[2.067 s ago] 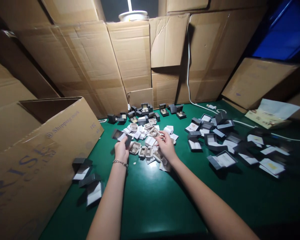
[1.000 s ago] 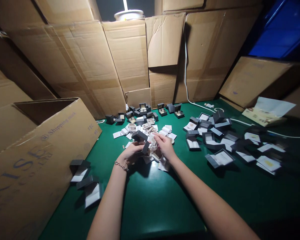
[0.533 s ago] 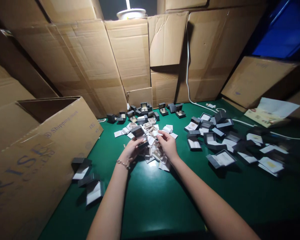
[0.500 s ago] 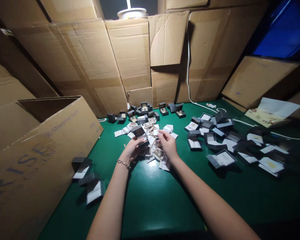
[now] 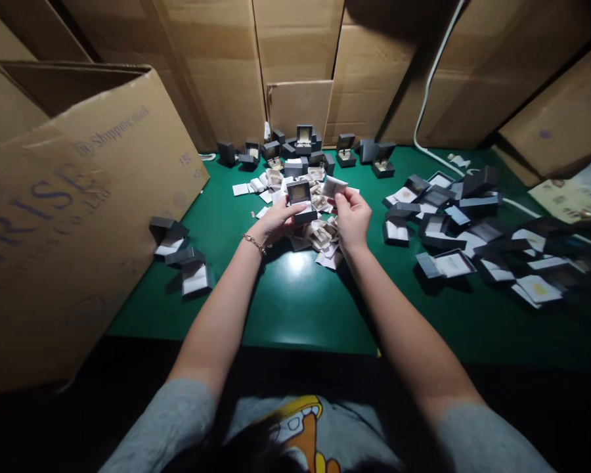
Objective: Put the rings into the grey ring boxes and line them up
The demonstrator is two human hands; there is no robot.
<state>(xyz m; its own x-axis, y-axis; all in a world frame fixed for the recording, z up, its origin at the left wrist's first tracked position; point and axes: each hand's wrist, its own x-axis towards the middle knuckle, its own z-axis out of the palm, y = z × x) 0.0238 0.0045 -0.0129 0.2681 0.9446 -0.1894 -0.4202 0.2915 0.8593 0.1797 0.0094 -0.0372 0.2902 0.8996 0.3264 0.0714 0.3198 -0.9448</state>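
Flattened cardboard sheets (image 5: 295,52) wall off the back of a green-topped workbench (image 5: 295,309), and a large printed carton (image 5: 93,197) leans in from the left. Dark open boxes (image 5: 436,226) lie scattered across the right of the bench, with a short row of them (image 5: 182,263) beside the carton and more clustered at the back. The person's bare arms reach to a heap of pale inserts (image 5: 320,236) near the middle. Just above that heap, the left hand (image 5: 276,223) curls under a dark grey jewellery box (image 5: 299,194), carrying it on the palm and fingers with the lid standing open. The right hand (image 5: 353,220) is closed in a pinch on a white card (image 5: 335,186), right beside the box. The box looks light and stiff, its matte covering probably not slippery — best held by the base, since the hinged lid seems the fragile part. The thin card would likely bend easily, so its edge makes the better hold. A fine chain bracelet (image 5: 254,244) circles the left wrist.
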